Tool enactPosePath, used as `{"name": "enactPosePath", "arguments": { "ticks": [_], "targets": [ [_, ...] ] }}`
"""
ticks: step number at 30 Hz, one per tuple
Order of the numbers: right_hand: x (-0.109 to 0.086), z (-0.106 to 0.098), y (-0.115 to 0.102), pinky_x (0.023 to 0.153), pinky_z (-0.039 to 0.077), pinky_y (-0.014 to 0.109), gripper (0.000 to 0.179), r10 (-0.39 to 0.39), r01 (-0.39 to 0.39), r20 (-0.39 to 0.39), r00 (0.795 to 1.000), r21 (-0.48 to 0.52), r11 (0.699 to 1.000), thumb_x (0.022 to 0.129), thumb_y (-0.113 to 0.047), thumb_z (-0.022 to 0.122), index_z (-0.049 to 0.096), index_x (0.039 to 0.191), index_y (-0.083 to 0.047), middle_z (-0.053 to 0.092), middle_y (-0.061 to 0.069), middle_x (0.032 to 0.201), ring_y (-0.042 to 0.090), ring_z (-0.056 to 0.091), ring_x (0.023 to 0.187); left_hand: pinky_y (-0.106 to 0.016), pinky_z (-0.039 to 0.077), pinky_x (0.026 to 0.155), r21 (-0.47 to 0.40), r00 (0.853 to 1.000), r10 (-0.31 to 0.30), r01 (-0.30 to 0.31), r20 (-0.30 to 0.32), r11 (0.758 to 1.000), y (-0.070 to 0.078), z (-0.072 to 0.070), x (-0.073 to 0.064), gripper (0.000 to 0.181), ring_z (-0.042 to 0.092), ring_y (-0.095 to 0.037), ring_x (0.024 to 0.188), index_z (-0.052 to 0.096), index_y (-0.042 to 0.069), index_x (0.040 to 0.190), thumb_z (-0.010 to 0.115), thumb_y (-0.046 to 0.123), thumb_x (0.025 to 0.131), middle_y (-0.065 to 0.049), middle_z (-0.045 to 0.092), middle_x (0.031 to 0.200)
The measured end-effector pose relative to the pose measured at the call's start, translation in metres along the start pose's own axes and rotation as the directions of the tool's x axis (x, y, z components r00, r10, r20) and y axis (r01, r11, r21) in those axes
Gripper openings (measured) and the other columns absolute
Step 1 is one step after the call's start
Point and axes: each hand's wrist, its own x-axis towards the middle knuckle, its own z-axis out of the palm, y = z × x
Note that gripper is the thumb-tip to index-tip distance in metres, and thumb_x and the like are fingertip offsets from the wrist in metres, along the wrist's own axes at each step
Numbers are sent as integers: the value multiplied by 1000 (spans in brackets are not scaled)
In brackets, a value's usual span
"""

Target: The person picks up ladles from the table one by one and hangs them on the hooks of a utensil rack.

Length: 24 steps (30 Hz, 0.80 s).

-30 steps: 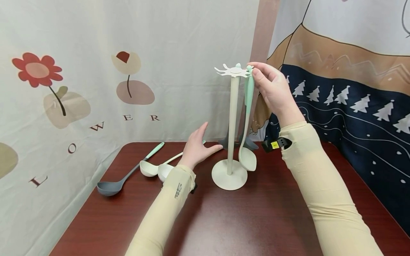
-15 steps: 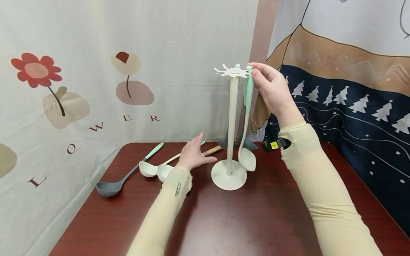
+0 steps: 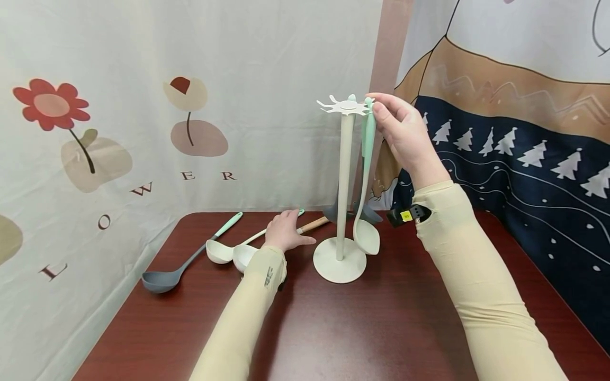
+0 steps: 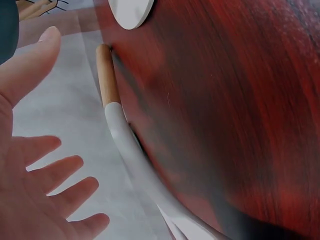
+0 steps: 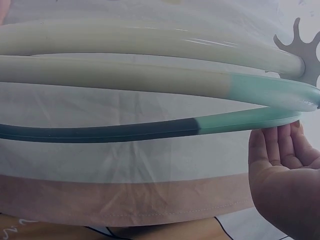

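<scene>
A white ladle (image 3: 366,237) with a green handle hangs on the right side of the white utensil stand (image 3: 346,180). My right hand (image 3: 407,135) pinches the top of that handle, beside the stand's hooked crown. Low over the table, my left hand (image 3: 284,231) spreads its fingers above the ladles and holds nothing. Beneath and beside it lies a white ladle (image 3: 244,256) with a wooden handle end (image 3: 314,225); the left wrist view shows its white shaft (image 4: 130,145) apart from the fingers. Another white ladle (image 3: 219,252), tipped green, is partly hidden behind the left hand.
A grey ladle (image 3: 161,281) with a green handle lies at the table's left edge. Dark grey utensils (image 3: 369,213) hang behind the stand, partly hidden. Patterned curtains (image 3: 267,106) border the brown table (image 3: 352,328) at the back and right.
My left hand has come down and slightly left, away from the stand, and the wooden handle end now shows beside it. The right hand stays at the hanging ladle's top.
</scene>
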Motion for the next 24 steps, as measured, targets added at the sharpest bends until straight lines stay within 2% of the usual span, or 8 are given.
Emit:
{"name": "enactPosePath", "arguments": {
  "ticks": [3, 7, 13, 20, 24],
  "targets": [
    [0, 0, 0, 107, 38, 26, 41, 0, 0, 0, 1000, -2, 1000, 100, -18, 60, 54, 136, 1, 52, 15, 136, 26, 49, 125, -54, 37, 104, 16, 1000, -13, 13, 11, 1000, 1, 1, 0, 95, 45, -37, 130, 43, 13, 150, 84, 52, 73, -14, 48, 144],
    [0, -1, -1, 107, 38, 26, 40, 3, -3, 3, 1000, -2, 1000, 100, -17, 59, 55, 136, 1, 54, 13, 134, 25, 49, 124, -53, 42, 99, 25, 998, -62, 61, 22, 998, 3, 3, 0, 90, 48, -37, 125, 45, 14, 148, 84, 48, 74, -15, 50, 139],
    [0, -1, -1, 107, 38, 26, 39, 9, -9, 4, 1000, -4, 1000, 100, -17, 59, 56, 135, -1, 54, 13, 134, 25, 50, 124, -51, 52, 83, 33, 989, -145, 144, 17, 989, 5, 4, 0, 64, 55, -36, 114, 58, 8, 128, 84, 39, 79, -16, 56, 123],
    [0, 0, -2, 107, 38, 26, 40, 13, -13, 10, 1000, 3, 1000, 101, -16, 58, 54, 137, 1, 54, 14, 134, 25, 49, 125, -49, 54, 78, 76, 987, -159, 158, 14, 985, 2, 9, 1, 52, 61, -32, 106, 61, 11, 129, 80, 30, 85, -14, 60, 121],
    [0, -1, -2, 106, 39, 26, 39, 17, -17, 10, 1000, 10, 1000, 101, -16, 58, 55, 136, 0, 54, 13, 133, 25, 49, 124, -48, 54, 75, 93, 986, -163, 161, 14, 982, 0, 9, 1, 34, 64, -31, 100, 66, 12, 116, 78, 25, 87, -10, 66, 111]
  ]
}}
